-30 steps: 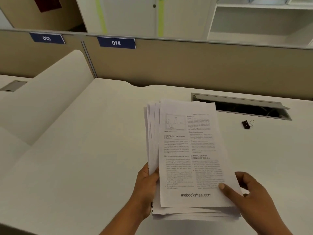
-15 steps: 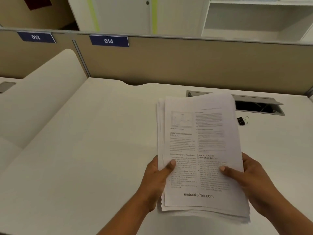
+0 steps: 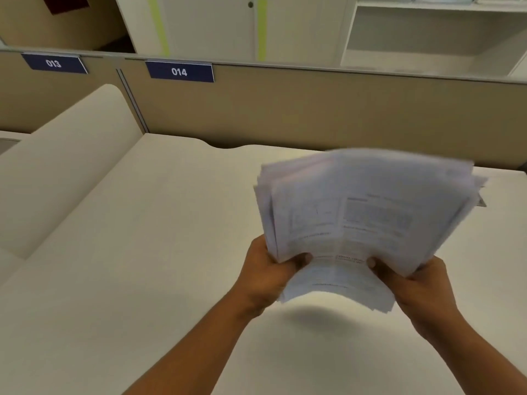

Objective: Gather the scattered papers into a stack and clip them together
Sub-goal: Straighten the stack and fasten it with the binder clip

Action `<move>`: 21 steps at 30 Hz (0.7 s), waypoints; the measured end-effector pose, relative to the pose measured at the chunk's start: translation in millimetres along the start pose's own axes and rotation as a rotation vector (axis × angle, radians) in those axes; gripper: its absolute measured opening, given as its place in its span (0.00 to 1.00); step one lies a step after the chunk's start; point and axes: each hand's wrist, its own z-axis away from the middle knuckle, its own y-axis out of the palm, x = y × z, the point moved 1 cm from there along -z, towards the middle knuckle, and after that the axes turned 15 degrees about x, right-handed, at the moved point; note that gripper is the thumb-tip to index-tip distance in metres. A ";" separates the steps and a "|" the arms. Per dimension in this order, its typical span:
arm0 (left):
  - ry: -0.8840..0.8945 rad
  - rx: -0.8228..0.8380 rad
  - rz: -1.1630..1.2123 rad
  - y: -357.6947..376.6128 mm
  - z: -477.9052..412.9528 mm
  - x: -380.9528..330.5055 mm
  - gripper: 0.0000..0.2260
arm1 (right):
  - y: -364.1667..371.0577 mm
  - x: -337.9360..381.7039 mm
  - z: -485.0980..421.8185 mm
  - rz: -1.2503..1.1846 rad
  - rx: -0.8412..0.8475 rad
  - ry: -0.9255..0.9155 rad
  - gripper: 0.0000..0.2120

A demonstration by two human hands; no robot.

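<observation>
Desk point(image 3: 128, 266): white, beneath left hand point(image 3: 265, 275) and right hand point(image 3: 419, 292).
Shadow point(image 3: 319, 317): soft, on the desk, between the hands.

White desk point(image 3: 142, 252) before a tan partition point(image 3: 313, 109), white cabinets point(image 3: 214, 24) behind.

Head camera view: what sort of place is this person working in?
Probably an open-plan office. Plate 013 and plate 014 are fixed to a low tan partition behind the white desk, as if numbering the workstations, and white shelving stands beyond.

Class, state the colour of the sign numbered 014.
Dark blue sign with white digits; head view.
</observation>
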 end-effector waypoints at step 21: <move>0.233 -0.136 0.041 4.7 -25.9 -57.4 0.16 | -7.5 3.2 -30.1 -0.034 0.141 -0.178 0.22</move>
